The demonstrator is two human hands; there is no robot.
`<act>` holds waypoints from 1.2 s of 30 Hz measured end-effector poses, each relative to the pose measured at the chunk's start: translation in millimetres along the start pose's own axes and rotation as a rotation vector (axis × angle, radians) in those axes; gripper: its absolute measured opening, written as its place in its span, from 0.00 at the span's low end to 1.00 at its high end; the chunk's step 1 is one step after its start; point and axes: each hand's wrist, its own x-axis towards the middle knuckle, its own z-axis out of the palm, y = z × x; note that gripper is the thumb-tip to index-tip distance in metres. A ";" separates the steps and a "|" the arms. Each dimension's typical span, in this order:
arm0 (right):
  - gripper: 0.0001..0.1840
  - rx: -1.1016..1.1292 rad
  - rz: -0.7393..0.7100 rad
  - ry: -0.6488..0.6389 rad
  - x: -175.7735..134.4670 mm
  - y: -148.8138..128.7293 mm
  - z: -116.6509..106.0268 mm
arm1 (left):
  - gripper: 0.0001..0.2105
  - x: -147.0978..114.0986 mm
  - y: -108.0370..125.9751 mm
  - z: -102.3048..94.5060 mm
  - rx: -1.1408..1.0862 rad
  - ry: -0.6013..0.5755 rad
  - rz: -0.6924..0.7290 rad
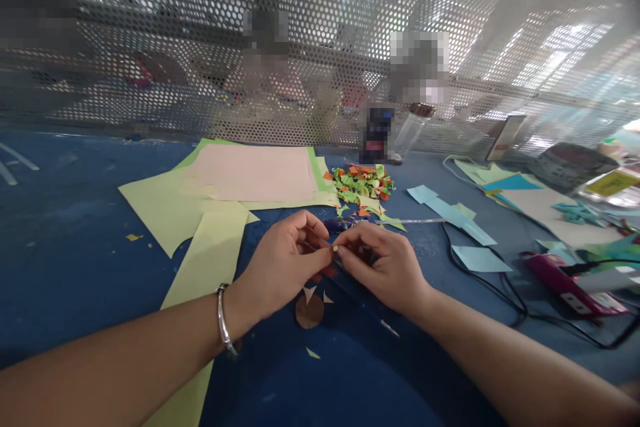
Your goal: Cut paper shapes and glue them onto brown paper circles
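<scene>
My left hand (293, 250), with a silver bangle on its wrist, is closed in a pinch above the blue table. Its fingertips meet those of my right hand (383, 263), which is also pinched. Between them shows a tiny pale-yellow piece (335, 249), perhaps paper; the fingers hide most of it. Just below lies a round brown disc (310, 313), with small pale paper scraps (327, 297) around it. Behind the fingers sits a dark blue object (345, 223), partly covered, and a clear rod (420, 221) lies near it.
Pale pink and yellow-green sheets (255, 170) lie behind my left hand, near a heap of cut paper scraps (363, 181). Light blue paper pieces (483, 258), black cables (520, 303) and a magenta power box (570, 283) are at right. A perforated metal panel (175, 93) stands behind.
</scene>
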 end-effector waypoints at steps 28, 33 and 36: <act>0.04 0.024 0.037 -0.014 -0.2 -0.7 -4.5 | 0.07 5.4 -4.2 1.8 0.039 -0.012 0.082; 0.04 0.015 0.033 -0.013 0.7 -0.7 -3.5 | 0.05 5.0 -1.3 2.1 -0.034 0.000 0.025; 0.04 0.019 0.036 -0.001 0.2 -0.9 -3.3 | 0.06 3.9 0.9 0.5 -0.054 0.016 0.016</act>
